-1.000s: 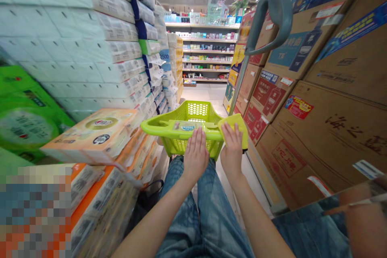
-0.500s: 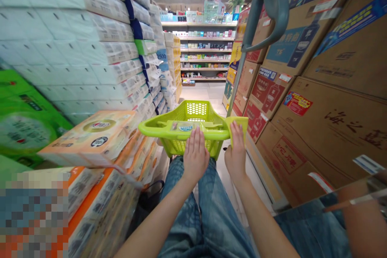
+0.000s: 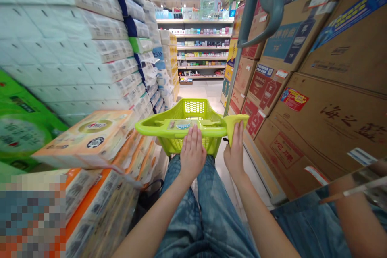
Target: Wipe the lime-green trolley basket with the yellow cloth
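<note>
A lime-green plastic shopping basket [image 3: 148, 130] with a perforated body and a wide handle rim is in front of my knees. My left hand [image 3: 193, 155] lies against the near rim, right of its middle, with its fingers stretched out flat and close together. At the rim's right end, my right hand [image 3: 235, 155] holds a yellow cloth [image 3: 231, 125]; the cloth touches the rim there. My right fingers point forward over the cloth, and the thumb side is partly hidden. A small printed label [image 3: 183, 125] is on the basket behind the rim.
Tissue packs [image 3: 81, 131] are stacked along the left. Cardboard cartons [image 3: 329, 125] form a wall on the right. A grey pole handle [image 3: 279, 4] stands upright front right. Stocked shelves [image 3: 201, 48] close the aisle's far end. A reflective panel [image 3: 332, 213] is at lower right.
The view has shifted slightly, so the surroundings appear a little further left. The yellow cloth has folded differently under my right hand; my left hand stays on the rim.
</note>
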A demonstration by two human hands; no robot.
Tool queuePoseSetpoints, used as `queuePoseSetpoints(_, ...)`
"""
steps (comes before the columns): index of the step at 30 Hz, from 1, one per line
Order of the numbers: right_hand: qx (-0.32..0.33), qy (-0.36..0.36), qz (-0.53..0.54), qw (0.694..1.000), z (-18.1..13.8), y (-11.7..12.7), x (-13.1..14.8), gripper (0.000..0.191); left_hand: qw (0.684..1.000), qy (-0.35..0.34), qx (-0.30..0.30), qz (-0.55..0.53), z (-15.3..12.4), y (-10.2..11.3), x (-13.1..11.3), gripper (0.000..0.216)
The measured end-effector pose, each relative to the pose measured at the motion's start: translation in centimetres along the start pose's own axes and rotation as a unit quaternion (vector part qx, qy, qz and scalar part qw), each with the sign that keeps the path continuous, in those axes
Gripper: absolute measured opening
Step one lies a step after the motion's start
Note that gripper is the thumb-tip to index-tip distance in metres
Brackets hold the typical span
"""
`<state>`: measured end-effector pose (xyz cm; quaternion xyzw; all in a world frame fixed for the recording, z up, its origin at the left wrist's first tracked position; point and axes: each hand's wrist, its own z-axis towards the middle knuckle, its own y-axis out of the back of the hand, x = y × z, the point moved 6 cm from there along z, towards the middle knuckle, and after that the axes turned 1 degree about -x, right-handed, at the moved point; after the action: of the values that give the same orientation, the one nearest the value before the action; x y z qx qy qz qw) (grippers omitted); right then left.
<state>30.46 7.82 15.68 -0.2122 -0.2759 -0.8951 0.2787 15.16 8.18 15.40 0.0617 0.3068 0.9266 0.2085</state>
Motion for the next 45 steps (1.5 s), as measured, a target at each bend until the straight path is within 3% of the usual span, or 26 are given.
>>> queuePoseSetpoints(4, -0.009, -0.027, 0.01, 1.0, -0.2, -0.4, 0.9, 0.084, 1.0, 0.01, -0.008, 0.002, 0.1, 0.0, -0.2, 0.077)
queuePoseSetpoints(10, 0.023, 0.082, -0.072, 0.994, -3.5, -3.6, 5.5, 0.078, 1.0, -0.001, 0.006, -0.003, -0.2, -0.1, 0.5, 0.076)
queuePoseSetpoints(14, 0.055, 0.148, -0.107, 0.982, -3.2, -3.2, 4.2, 0.075, 1.0, -0.012, 0.0, 0.006, -0.2, 0.0, 0.6, 0.074)
queuePoseSetpoints(16, 0.047, 0.137, -0.105, 0.984, -1.6, -1.9, 2.8, 0.076, 1.0, -0.012, -0.005, 0.01, -0.1, 0.1, 0.4, 0.073)
queuePoseSetpoints(20, -0.002, 0.041, -0.057, 0.998, 1.1, 0.0, 1.5, 0.081, 1.0, -0.006, -0.005, 0.01, 0.2, 0.2, -0.2, 0.072)
queuePoseSetpoints(23, 0.013, 0.023, -0.082, 0.996, 0.5, -1.3, 3.5, 0.073, 1.0, 0.002, -0.009, 0.006, 0.1, 0.1, -0.2, 0.074)
queuePoseSetpoints(28, 0.104, 0.099, -0.117, 0.983, -2.6, -3.9, 6.4, 0.071, 1.0, -0.014, -0.01, 0.01, -0.2, -0.1, 0.4, 0.074)
queuePoseSetpoints(32, 0.108, 0.121, -0.114, 0.98, -1.6, -2.2, 4.1, 0.079, 1.0, -0.022, -0.01, 0.011, -0.1, 0.2, 0.5, 0.076)
queuePoseSetpoints(37, 0.027, 0.021, -0.077, 0.996, 1.8, 0.1, 1.2, 0.092, 1.0, -0.01, -0.005, 0.007, 0.2, 0.4, -0.1, 0.077)
queuePoseSetpoints(41, 0.037, 0.03, -0.108, 0.993, 0.3, -2.0, 4.1, 0.081, 1.0, -0.001, -0.007, 0.002, 0.0, 0.0, -0.1, 0.078)
queuePoseSetpoints(45, 0.092, 0.084, -0.119, 0.985, -2.6, -4.0, 6.8, 0.074, 1.0, -0.01, -0.003, 0.015, -0.3, -0.3, 0.5, 0.075)
